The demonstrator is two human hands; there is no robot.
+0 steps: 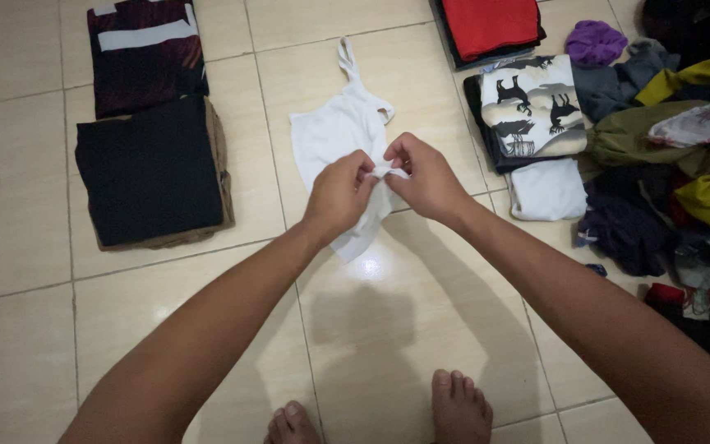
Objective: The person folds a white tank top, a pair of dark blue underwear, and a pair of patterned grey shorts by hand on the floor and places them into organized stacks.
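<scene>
A person is standing barefoot on a pale tiled floor [26,214], looking down at two outstretched arms. Both hands are meeting over a white top [338,140] that is lying flat on the tiles at the centre, straps pointing away. The left hand [337,197] is curling its fingers around a bunched bit of the top's near hem. The right hand [425,177] is pinching the same bunch of white cloth from the other side, so the two hands are almost touching.

No packages, labels or signs are showing.

To the left, two folded piles are lying one behind the other: a black pile [151,171] resting on something tan, and behind it a dark maroon pile [145,53] with a white stripe.

To the right, three folded items are sitting in a row: a red piece [491,25] farthest away, a cream piece [532,103] printed with black animal shapes in the middle, and a plain white piece [548,191] nearest.

Further right, a loose heap [675,164] of unfolded clothes is spilling along the edge, in purple, olive, yellow and dark colours; the number of garments in it cannot be told.

Two bare feet [380,415] are showing at the bottom edge.
</scene>
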